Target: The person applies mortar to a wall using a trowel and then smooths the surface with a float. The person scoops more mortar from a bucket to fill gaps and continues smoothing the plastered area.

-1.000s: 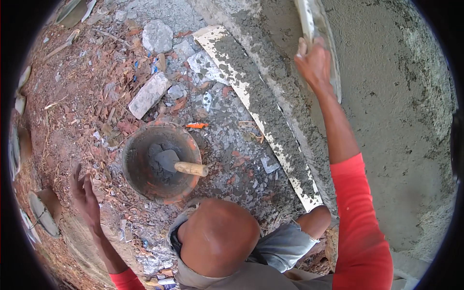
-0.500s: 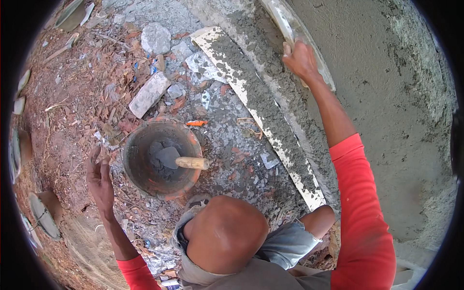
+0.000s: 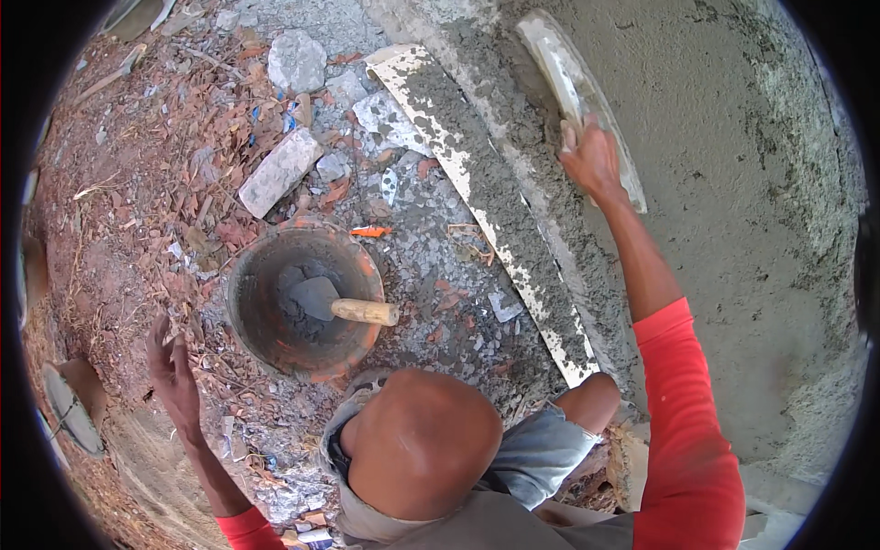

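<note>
My right hand (image 3: 594, 165) is closed around the handle of a long, pale plastering float (image 3: 576, 84). The float lies against the wet grey mortar surface (image 3: 724, 229) near its left edge. Over the littered ground at left hovers my left hand (image 3: 174, 371), empty, its fingers loosely apart. Between it and my knee stands a round mortar bucket (image 3: 247, 321), with some grey mortar at the bottom. Resting in that bucket is a trowel, its wooden handle (image 3: 365, 312) sticking out over the right rim.
A long white board (image 3: 495, 240), spattered with mortar, lies along the mortar edge. Brick pieces (image 3: 280, 171) and a pale rock (image 3: 296, 62) sit beyond the bucket among rubble and dry leaves. My bare knee (image 3: 426, 426) is close to the bucket.
My right hand and the float have moved toward me and slightly right along the mortar. My left hand has shifted a little left and nearer to me, still empty.
</note>
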Demonstrator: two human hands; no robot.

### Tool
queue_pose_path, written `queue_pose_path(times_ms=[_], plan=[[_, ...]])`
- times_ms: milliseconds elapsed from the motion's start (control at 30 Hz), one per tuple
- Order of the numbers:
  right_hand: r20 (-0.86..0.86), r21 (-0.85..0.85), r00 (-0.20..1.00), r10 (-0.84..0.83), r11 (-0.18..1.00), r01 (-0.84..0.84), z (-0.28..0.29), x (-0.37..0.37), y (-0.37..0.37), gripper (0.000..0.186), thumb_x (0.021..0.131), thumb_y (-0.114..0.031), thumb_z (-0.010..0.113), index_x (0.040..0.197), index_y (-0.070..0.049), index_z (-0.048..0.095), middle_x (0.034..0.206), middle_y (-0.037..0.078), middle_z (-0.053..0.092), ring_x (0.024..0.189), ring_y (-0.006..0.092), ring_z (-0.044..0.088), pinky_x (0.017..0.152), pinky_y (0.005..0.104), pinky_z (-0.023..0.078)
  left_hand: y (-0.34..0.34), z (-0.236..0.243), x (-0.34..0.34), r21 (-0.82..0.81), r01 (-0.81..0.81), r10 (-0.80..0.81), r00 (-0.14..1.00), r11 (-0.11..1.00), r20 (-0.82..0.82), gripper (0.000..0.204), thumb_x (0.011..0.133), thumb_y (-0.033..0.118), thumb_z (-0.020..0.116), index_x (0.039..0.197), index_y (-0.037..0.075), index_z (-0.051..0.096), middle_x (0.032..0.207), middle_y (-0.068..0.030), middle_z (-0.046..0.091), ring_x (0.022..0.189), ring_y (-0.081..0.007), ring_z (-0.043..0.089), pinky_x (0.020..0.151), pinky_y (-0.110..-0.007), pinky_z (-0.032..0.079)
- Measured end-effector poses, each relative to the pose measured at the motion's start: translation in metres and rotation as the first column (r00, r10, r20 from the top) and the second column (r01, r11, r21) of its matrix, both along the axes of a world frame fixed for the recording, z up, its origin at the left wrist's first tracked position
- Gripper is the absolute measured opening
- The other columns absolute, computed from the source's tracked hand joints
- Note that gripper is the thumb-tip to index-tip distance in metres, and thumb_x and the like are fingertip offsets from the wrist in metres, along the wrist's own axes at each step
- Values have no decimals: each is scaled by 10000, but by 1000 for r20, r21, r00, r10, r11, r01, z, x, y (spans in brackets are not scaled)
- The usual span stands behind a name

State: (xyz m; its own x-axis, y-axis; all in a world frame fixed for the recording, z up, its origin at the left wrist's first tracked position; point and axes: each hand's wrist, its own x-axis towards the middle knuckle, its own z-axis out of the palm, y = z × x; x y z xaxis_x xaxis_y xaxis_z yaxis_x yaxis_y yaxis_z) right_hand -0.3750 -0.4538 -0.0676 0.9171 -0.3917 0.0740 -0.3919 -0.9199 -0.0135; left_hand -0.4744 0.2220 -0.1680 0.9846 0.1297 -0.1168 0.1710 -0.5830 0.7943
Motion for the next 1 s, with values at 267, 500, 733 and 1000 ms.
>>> queue_pose_path(times_ms=[267,500,733,1000], plan=[[-28,-114,996,88,989,-91,-17,16,-5,400,998,-272,622,1159,93,588,907,355,699,889,530,697,803,575,540,-36,0,7,-204,-43,34,998,978,-48,455,1077,171,590,1499,23,513,1454,-112,599,1145,-140,612,985,-304,495],[51,-56,998,43,998,-40,-9,38,15,408,993,-295,637,1153,78,595,947,370,692,932,526,693,825,576,525,-24,-1,-10,-96,-20,20,1000,995,0,469,1083,207,577,1515,43,501,1435,-131,609,1168,-209,630,1002,-373,520],[49,128,998,-39,991,32,9,26,20,412,983,-265,639,1160,105,602,974,363,697,974,530,680,874,575,527,28,9,-37,40,-77,79,995,996,-56,457,1074,215,593,1486,27,535,1429,-140,623,1138,-207,651,1007,-365,517],[-195,81,967,-166,979,185,-34,-78,-16,476,993,-292,618,1289,78,576,1169,382,654,1136,526,634,998,576,486,-4,0,0,-150,-64,61,998,987,-28,424,1074,153,569,1479,32,541,1388,-112,642,1143,-160,640,970,-338,522]])
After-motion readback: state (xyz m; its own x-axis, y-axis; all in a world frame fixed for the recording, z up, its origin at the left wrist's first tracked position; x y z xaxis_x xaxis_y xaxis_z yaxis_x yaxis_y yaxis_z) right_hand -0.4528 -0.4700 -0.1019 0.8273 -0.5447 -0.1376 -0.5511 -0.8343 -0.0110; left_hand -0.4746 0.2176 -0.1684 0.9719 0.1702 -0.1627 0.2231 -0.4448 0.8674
